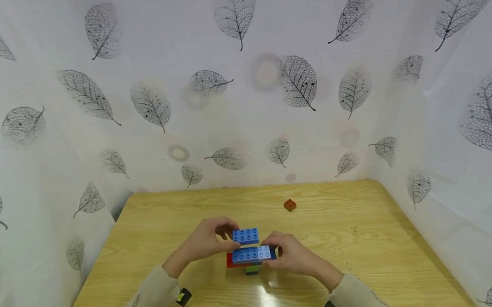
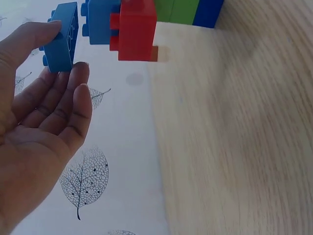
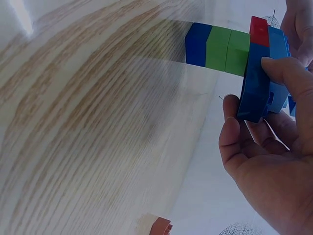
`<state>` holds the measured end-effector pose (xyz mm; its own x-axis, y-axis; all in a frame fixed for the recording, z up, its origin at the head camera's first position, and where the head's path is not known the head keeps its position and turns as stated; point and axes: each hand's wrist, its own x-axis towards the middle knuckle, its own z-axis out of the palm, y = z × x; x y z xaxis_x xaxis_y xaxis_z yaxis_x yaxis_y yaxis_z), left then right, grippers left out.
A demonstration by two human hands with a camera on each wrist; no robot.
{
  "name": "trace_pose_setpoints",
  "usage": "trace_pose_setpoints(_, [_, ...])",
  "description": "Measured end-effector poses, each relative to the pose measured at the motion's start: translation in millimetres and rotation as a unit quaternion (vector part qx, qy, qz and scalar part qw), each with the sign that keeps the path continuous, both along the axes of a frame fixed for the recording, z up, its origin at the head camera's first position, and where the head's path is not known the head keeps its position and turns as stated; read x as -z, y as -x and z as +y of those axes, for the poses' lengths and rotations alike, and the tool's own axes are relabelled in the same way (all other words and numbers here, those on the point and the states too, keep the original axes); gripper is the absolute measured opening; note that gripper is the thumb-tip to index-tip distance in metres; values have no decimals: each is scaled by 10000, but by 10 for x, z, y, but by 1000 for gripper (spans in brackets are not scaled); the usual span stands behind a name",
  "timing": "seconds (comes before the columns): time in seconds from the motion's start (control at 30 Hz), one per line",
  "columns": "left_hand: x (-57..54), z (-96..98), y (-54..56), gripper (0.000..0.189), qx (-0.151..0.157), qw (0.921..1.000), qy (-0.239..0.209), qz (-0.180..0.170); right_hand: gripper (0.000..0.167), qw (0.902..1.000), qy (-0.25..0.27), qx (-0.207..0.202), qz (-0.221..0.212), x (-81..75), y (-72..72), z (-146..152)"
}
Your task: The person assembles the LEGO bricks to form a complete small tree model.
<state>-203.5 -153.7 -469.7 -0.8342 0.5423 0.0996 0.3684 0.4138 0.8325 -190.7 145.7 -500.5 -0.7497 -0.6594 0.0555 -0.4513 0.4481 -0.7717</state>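
My left hand (image 1: 208, 239) pinches a blue eight-stud building brick (image 1: 245, 236) by its left end. In the left wrist view that brick (image 2: 61, 41) is tilted and apart from the built stack. On top of the stack lie another blue brick (image 1: 245, 255) and a light blue brick (image 1: 264, 252). Under them are a red brick (image 3: 259, 32) and a dark blue brick (image 3: 255, 83), carried by a column of green bricks (image 3: 218, 48) over a blue base brick (image 3: 196, 44). My right hand (image 1: 295, 255) grips the stack's right end, thumb against the dark blue brick.
A small orange-red brick (image 1: 290, 205) lies farther back on the wooden table (image 1: 163, 223). White sheeting (image 1: 239, 116) with a leaf print rises behind the table and along both sides.
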Motion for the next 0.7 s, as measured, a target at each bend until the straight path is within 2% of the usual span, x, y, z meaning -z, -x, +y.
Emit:
trace_pose_setpoints(0.37, [22, 48, -140, 34, 380, 9990, -183, 177, 36, 9999, 33, -18, 143, 11, -9, 11])
trace_pose_setpoints(0.7, [81, 65, -178, 34, 454, 9985, -208, 207, 35, 10000, 54, 11, 55, -8, -30, 12])
